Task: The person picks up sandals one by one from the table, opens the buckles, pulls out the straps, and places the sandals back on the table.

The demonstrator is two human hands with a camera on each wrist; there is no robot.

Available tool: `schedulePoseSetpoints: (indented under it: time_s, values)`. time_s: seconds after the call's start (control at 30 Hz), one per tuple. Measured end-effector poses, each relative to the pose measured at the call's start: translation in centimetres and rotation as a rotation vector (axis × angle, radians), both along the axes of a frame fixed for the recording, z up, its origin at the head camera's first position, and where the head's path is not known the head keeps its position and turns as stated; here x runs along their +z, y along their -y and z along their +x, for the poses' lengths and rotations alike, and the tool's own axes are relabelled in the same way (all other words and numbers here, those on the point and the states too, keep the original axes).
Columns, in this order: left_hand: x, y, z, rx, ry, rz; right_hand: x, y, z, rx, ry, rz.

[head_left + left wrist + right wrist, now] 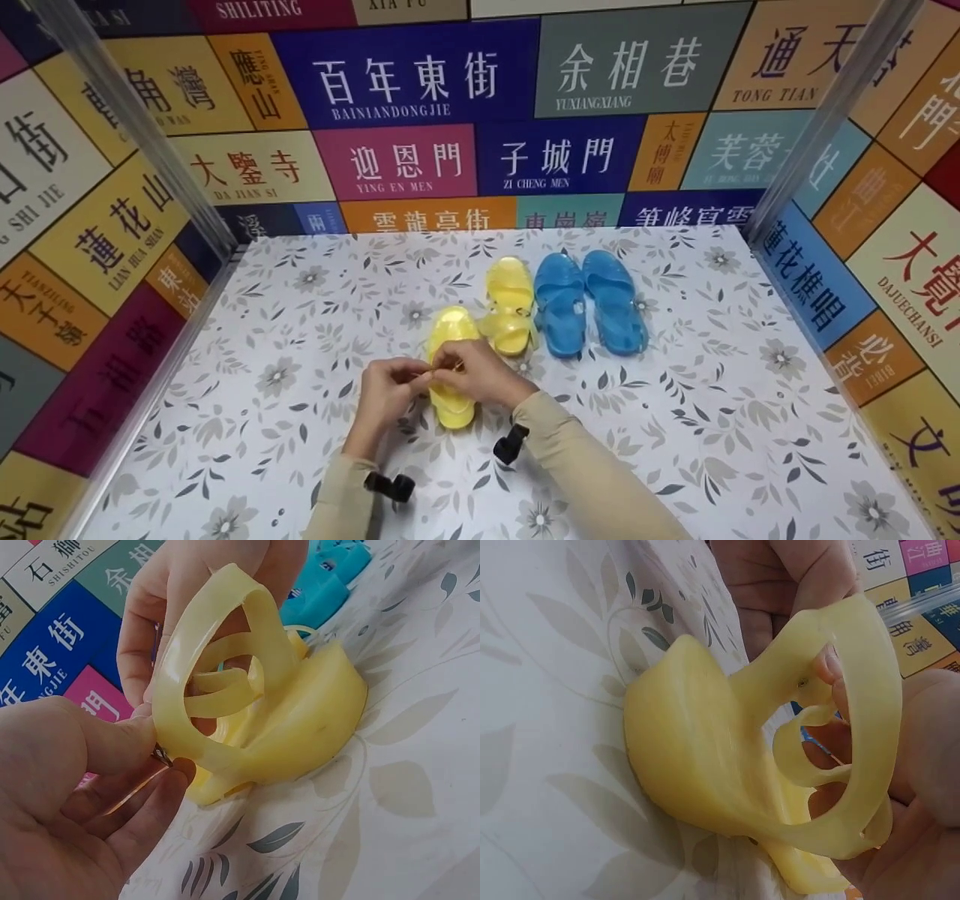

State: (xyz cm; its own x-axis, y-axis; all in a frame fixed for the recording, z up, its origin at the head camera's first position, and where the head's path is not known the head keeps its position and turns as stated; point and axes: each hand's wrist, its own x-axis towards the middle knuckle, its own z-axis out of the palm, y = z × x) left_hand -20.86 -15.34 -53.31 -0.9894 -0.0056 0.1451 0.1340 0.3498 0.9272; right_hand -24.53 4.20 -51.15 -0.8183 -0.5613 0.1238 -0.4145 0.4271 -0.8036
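Observation:
A yellow jelly sandal [454,417] lies on the patterned cloth, its heel end toward me. My left hand [385,391] is at its left side; in the left wrist view, thumb and fingertips pinch the ankle strap [172,694] by a small metal buckle [162,756]. From the right, my right hand [484,367] reaches over the sandal with fingers curled at the same strap. In the right wrist view its fingers are partly hidden behind the strap loop [877,712]. A second yellow sandal [510,281] stands just beyond, to the right.
Two blue sandals [560,274] stand side by side right of the yellow ones. The white floral cloth [720,420] covers the surface. Panels with printed signs [405,75] enclose the back and sides, with clear corner strips [161,150].

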Motion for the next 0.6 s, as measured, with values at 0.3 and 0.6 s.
schedulePoseSetpoints:
  time_s: [0.3, 0.6]
  values:
    - [0.06, 0.04, 0.13, 0.007, 0.024, 0.016, -0.21, 0.09, 0.03, -0.010, 0.003, 0.006]
    - [0.11, 0.14, 0.12, 0.009, 0.032, 0.012, 0.12, -0.20, -0.12, 0.007, -0.051, 0.036]
